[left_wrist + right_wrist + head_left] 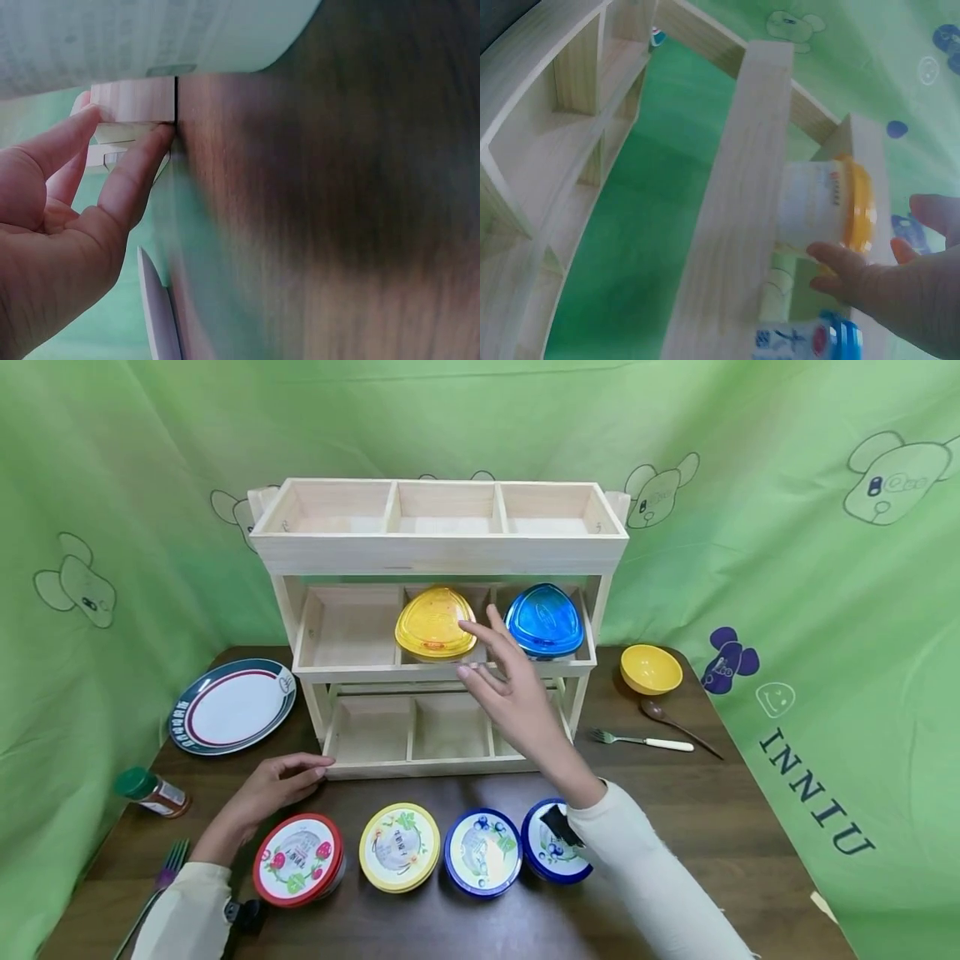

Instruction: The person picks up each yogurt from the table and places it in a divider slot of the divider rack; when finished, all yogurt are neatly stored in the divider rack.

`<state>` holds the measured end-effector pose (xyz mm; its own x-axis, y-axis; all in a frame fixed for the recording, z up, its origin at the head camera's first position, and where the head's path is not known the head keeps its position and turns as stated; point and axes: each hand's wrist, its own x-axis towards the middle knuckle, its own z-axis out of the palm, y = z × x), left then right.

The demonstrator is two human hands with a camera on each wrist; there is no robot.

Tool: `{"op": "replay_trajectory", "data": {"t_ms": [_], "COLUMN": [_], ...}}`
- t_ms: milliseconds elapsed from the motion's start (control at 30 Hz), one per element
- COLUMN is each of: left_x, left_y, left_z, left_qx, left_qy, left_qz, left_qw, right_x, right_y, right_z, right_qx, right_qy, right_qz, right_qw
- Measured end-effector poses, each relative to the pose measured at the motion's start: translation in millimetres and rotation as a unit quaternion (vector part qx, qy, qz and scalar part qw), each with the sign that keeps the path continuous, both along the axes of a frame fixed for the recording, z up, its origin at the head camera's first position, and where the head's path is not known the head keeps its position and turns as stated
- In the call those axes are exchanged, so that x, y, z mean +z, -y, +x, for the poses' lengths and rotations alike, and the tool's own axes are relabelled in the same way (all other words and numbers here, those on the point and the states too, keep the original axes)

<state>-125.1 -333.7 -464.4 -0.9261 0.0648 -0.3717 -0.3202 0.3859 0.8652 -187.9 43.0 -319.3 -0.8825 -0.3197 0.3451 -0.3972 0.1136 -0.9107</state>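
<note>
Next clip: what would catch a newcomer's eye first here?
Probably the wooden shelf in the middle of the table, with a yellow-lidded tub and a blue-lidded tub in its middle tier. The right hand is open in front of them, while the left hand touches the shelf's bottom corner. Four round tubs line the table's front.

Bright, even light with soft shadows; head view bends at edges, both wrist views blurred.

A: Head view: from above and in front, looking down at the wooden rack on the bench.

B: Left wrist view: very close to the rack's base corner. Right wrist view: close beside the middle shelf, sharing the yellow-lidded tub with the head view.
</note>
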Motion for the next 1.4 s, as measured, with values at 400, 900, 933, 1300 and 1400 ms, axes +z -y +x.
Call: {"op": "replay_trajectory", "data": {"t_ms": [400,900,933,1300,1400], "left_x": [-2.7,-1.8,-2.1,0.6,-0.5], "left_y": [1.6,-0.9,-1.4,0.1,-2.0], "left_z": [0.1,1.6,1.2,4.5,3.3], "left_qx": [0.004,0.005,0.005,0.007,0.003], "left_qy": [-0.010,-0.009,-0.009,-0.009,-0.015], "left_qz": [0.008,0.009,0.008,-0.006,0.001], "left_qw": [0.9999,0.9999,0.9999,0.9999,0.9999], "right_x": [-13.7,-105.5,-110.9,-150.8,-156.4], "right_y": [-97.5,-187.1,-189.6,-169.4,-160.5], "right_z": [31.4,67.4,73.4,128.7,134.2], "right_qx": [-0.019,-0.092,-0.092,-0.047,-0.049], "right_qy": [-0.036,0.004,0.012,0.077,0.078], "right_qz": [0.006,0.048,0.035,0.026,0.017], "right_qw": [0.999,0.995,0.995,0.996,0.996]}}
